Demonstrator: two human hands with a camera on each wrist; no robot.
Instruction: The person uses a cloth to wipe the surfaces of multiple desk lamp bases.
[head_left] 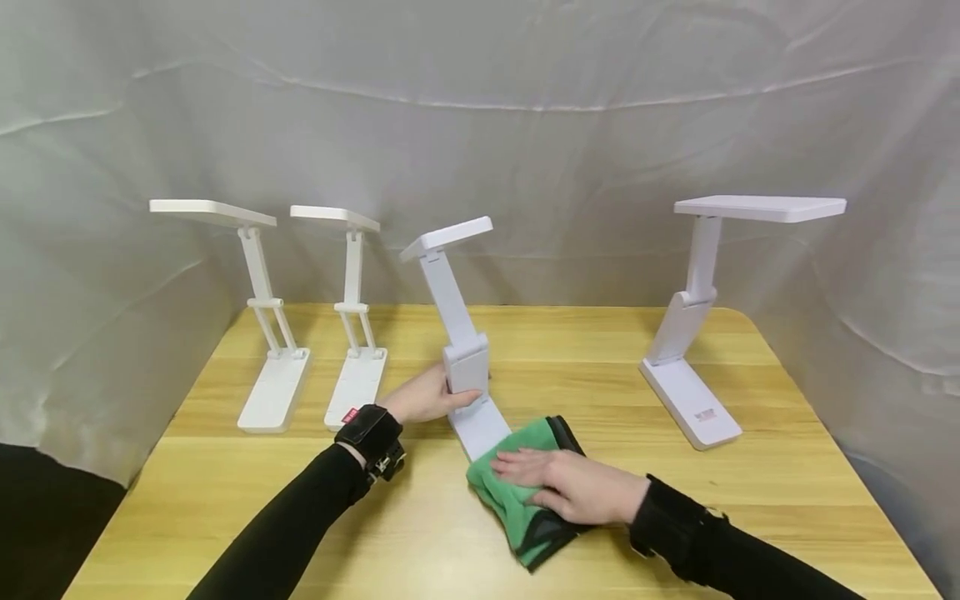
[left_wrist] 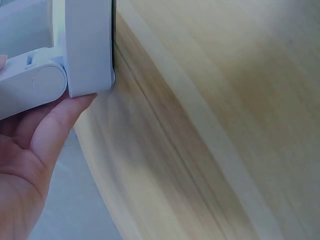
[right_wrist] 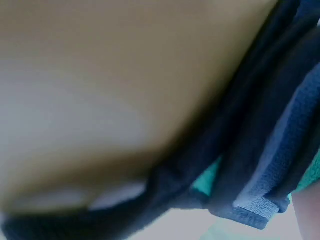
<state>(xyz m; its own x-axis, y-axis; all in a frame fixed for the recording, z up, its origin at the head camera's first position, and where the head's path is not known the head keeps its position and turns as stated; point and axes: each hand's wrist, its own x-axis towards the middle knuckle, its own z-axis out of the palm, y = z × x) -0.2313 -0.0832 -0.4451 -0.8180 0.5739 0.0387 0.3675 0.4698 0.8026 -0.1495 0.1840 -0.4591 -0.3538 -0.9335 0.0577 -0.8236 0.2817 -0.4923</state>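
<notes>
A white folding desk lamp [head_left: 450, 304] stands at the middle of the table, its head raised and tilted. My left hand [head_left: 426, 395] grips its lower arm just above the base, thumb across the front. In the left wrist view the fingers [left_wrist: 52, 125] lie against the lamp's hinge [left_wrist: 49, 82]. A folded green cloth [head_left: 510, 502] with dark edging covers the front end of that lamp's base. Over the cloth lies my right hand [head_left: 573, 485], flat with fingers extended, pressing it down. Close up, the right wrist view has the cloth's dark edge [right_wrist: 255, 115], partly blurred.
Two more white lamps, one at far left [head_left: 273, 392] and one beside it [head_left: 358, 379], stand unfolded. A fourth lamp [head_left: 690, 404] stands at the right. The wooden table [head_left: 787, 500] ends at a pale fabric backdrop [head_left: 525, 167].
</notes>
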